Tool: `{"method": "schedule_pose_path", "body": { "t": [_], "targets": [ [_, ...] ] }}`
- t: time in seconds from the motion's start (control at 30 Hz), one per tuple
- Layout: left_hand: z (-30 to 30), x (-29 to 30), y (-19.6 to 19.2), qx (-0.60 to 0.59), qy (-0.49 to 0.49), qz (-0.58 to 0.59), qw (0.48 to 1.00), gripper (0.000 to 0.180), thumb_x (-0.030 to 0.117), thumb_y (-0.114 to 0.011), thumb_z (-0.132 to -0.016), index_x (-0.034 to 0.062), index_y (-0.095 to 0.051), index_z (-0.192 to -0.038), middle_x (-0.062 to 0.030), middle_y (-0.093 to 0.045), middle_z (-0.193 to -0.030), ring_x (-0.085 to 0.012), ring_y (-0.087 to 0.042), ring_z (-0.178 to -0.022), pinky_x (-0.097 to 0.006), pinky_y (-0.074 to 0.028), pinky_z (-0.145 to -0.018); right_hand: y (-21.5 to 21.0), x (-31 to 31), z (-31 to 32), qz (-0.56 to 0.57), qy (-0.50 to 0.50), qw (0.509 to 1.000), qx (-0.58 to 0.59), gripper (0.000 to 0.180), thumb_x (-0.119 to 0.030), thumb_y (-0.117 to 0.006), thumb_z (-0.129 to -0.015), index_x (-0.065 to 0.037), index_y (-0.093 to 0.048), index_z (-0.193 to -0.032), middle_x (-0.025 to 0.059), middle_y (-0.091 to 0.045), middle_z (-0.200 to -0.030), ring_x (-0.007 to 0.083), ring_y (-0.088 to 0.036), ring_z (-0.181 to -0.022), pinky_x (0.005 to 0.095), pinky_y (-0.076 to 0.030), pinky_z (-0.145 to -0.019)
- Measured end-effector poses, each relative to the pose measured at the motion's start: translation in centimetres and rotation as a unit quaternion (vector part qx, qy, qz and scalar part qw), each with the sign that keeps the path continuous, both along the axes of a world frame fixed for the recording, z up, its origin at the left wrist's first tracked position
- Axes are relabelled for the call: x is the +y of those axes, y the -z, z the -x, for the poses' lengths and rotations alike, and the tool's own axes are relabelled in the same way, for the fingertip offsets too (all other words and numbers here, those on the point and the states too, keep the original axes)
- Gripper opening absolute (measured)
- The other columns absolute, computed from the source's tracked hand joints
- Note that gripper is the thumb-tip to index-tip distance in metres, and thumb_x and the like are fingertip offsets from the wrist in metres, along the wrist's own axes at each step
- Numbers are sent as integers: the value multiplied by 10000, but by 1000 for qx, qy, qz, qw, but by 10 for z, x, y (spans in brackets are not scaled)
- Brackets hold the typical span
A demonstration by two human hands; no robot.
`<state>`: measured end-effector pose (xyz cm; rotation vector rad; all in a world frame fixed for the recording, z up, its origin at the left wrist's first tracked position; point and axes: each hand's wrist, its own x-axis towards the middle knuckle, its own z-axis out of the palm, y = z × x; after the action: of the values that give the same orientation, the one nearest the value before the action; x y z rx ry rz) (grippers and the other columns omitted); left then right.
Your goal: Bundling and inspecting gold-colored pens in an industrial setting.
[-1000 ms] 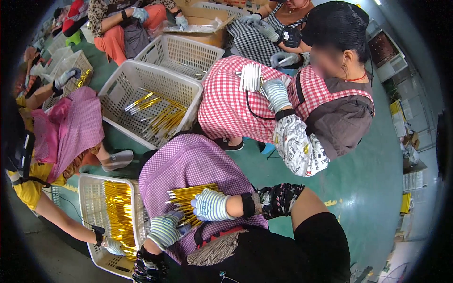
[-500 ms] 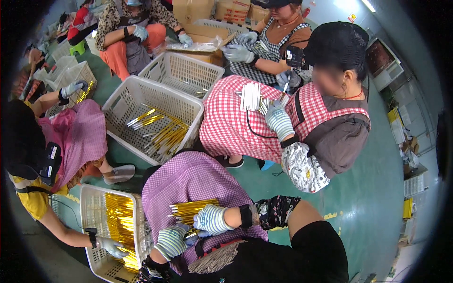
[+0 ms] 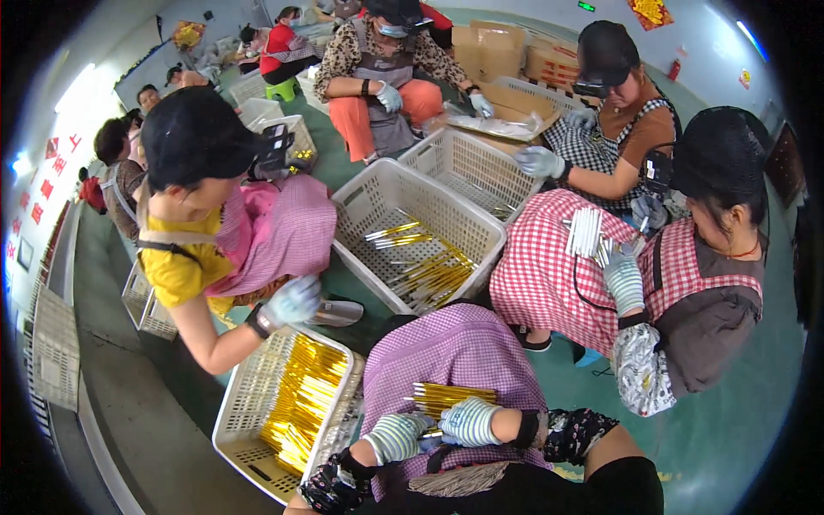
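Note:
A bundle of thin gold sticks (image 3: 451,396) with pale tips lies across the purple checked apron (image 3: 455,343) on my lap. Just below it my two hands meet, both in striped knit gloves. My left hand (image 3: 399,436) has its fingers curled in toward the right one. My right hand (image 3: 469,421) lies against the lower edge of the bundle with bent fingers. A bit of gold shows between the hands, apparently stick ends; the gloves hide most of it.
A white basket (image 3: 230,421) full of gold sticks stands at my left. Ahead, another white basket (image 3: 348,225) holds loose sticks. A co-worker in yellow (image 3: 184,270) sits left; another in a red checked apron (image 3: 549,266) sits right with white sticks (image 3: 584,232). More workers sit beyond.
The view has swung left and up. The left co-worker's gloved hand has risen out of the basket of gold sticks. A far-right co-worker's hand now reaches to a basket. My hands stay together.

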<state>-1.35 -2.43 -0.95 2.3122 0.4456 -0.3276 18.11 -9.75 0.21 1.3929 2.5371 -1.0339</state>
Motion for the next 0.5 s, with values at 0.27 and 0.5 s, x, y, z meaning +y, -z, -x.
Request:
{"method": "schedule_pose_path", "body": {
  "t": [0.27, 0.5],
  "targets": [
    [-1, 4, 1, -11, 0, -16, 1000, 404, 425, -597, -855, 81, -632, -1064, -152, -675, -911, -347, -649, -815, -439, -524, -687, 6, 1, -2, -18, 4, 1000, 21, 294, -323, -592, -858, -43, -658, -797, 147, -644, -784, 335, -642, -670, 459, -507, -570],
    [2, 3, -2, 11, -6, -14, 1000, 402, 414, -609, -874, 90, -638, -1112, -153, -678, -963, -352, -645, -852, -404, -521, -722, -3, 4, 0, -5, 3, 1000, 16, 285, -300, -577, -865, -34, -677, -845, 143, -671, -803, 327, -659, -718, 452, -523, -618]
  ]
}}
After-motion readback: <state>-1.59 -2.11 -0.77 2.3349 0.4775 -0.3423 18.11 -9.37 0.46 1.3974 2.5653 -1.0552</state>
